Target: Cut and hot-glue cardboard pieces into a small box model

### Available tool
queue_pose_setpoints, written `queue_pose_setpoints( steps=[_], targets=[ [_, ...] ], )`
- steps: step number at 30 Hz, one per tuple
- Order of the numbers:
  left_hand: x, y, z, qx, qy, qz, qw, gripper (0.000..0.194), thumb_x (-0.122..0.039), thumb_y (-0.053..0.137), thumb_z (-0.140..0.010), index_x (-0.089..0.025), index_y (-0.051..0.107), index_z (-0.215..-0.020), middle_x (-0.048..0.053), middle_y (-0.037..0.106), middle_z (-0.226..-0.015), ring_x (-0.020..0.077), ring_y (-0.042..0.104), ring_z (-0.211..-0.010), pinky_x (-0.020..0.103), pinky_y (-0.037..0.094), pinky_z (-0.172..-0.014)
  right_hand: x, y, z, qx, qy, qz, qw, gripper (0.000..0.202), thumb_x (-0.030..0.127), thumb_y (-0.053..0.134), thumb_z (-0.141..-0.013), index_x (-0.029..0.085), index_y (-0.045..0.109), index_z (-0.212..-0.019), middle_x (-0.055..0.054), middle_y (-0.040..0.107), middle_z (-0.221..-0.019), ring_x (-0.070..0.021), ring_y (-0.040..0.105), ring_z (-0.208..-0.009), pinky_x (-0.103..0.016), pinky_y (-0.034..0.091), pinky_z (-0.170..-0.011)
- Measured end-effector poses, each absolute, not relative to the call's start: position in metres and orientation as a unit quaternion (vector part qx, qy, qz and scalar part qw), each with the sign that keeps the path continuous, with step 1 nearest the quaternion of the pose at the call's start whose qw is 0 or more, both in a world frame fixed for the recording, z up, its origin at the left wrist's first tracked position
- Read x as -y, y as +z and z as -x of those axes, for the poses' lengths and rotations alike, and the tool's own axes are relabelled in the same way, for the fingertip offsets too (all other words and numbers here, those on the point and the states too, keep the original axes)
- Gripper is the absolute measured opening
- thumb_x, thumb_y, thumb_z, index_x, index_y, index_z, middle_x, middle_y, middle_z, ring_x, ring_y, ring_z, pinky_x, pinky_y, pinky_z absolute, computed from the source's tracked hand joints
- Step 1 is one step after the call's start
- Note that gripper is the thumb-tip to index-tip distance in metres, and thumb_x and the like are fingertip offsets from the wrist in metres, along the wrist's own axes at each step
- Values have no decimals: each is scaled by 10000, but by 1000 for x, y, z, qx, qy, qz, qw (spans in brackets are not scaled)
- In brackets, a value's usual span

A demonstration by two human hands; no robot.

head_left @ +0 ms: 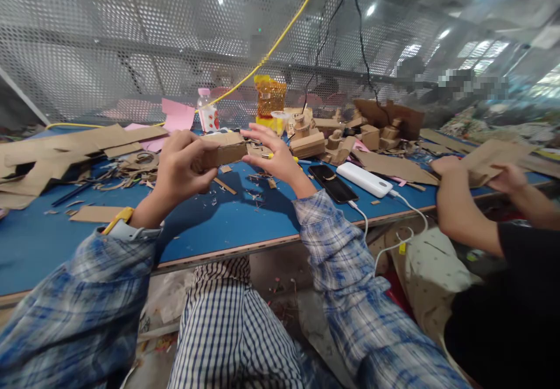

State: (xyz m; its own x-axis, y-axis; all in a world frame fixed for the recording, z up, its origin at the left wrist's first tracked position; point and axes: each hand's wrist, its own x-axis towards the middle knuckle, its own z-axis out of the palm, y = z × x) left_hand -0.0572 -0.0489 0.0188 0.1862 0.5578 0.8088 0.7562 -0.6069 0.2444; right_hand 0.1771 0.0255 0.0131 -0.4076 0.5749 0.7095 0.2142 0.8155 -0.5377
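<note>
- Left hand [177, 164]: my grip closed round a folded brown cardboard piece [231, 152], held mid-scene above the blue worktop [205, 225].
- Right hand [280, 158]: my grip wide at the piece's right end; contact, cannot tell.
- Handling, my judgement: light, even pressure, sparing folds and edges.
- Far side: pink-capped plastic bottle [209, 116]; yellow-and-amber packet [270, 102]; contents of both unclear.
</note>
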Motion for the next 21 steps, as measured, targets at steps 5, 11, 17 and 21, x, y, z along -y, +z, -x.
queue_pose_setpoints(
  steps=[5,11,17,21],
  targets=[
    [41,10,58,433,-431,768,191,285,-330,709,-705,-213,693,-965,50,545,-853,245,496,-862,425,402,-820,-33,2,-168,789,214,292,496,275,419,809,-783,178,730,-888,-77,709,-975,-206,660,-935,-373,560,-851],
    [31,-1,62,425,-384,772,275,215,-312,649,-799,-212,679,-986,96,603,-906,279,550,-872,436,434,-777,-31,2,-166,803,202,283,485,161,284,744,-836,169,682,-743,-54,666,-874,-178,617,-835,-336,521,-759],
    [29,-2,63,440,-354,774,287,224,-310,651,-825,-204,674,-1020,101,614,-930,275,564,-872,412,437,-747,-28,7,-167,814,176,305,462,183,201,713,-843,173,633,-680,-24,613,-788,-160,576,-762,-323,480,-730],
    [30,-1,62,460,-349,775,256,239,-287,679,-807,-222,666,-1037,87,609,-940,268,567,-899,405,444,-772,-27,8,-170,819,180,295,459,184,192,686,-847,173,614,-678,-19,606,-775,-158,564,-755,-317,457,-729]
  ],
)
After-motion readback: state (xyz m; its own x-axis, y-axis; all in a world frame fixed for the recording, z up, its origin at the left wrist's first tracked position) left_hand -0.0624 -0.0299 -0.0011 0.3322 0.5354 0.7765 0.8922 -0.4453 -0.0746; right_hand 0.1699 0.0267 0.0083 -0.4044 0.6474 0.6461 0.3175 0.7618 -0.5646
